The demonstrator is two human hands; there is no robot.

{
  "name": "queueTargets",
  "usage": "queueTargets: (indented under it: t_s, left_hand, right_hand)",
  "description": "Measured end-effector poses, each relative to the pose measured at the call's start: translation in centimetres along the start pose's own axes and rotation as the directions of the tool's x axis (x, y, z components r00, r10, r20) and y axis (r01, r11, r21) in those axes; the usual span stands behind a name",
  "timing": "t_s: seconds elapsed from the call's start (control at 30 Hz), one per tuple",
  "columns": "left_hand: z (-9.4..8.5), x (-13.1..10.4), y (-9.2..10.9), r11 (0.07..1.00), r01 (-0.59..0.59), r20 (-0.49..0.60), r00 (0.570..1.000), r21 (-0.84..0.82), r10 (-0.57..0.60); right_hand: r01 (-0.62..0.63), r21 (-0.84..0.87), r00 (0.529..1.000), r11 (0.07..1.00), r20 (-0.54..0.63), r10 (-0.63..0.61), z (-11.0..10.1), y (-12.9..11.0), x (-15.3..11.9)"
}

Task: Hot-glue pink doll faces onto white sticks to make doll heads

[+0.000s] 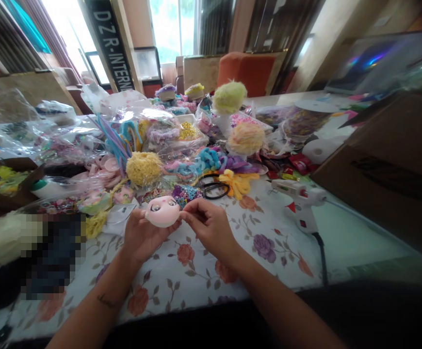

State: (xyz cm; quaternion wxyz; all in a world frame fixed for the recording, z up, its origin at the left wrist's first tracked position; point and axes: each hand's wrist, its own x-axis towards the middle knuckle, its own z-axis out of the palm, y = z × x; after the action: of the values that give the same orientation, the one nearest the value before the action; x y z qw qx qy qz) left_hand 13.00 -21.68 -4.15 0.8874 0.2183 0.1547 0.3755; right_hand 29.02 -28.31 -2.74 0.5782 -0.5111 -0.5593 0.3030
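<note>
A pale pink doll head [162,212] with painted eyes and no hair faces up toward me above the flowered tablecloth. Cupped beneath it and around its left side, my left hand [141,235] holds it. My right hand [208,224] is at the head's right edge, thumb and forefinger pinched together by its side. Whether something tiny sits in that pinch is hidden. Just behind the head lie a bag of purple and blue beads [187,193], a black cord loop [216,190] and a yellow fuzzy bundle [237,184].
A white glue gun [300,203] with a black cable rests to the right, near a large cardboard box [385,179]. Behind are heaped yarn balls, such as a yellow one [143,168], and plastic bags. A white spool [320,150] stands at right. Dark items lie at left.
</note>
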Motion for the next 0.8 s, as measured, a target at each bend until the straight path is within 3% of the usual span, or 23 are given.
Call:
queueTargets:
  t_s: [0.8]
  left_hand:
    - [-0.57, -0.09, 0.14, 0.994, 0.106, 0.062, 0.992, 0.031, -0.108]
  right_hand:
    - [-0.004, -0.012, 0.992, 1.0, 0.127, 0.006, -0.8, 0.17, 0.26]
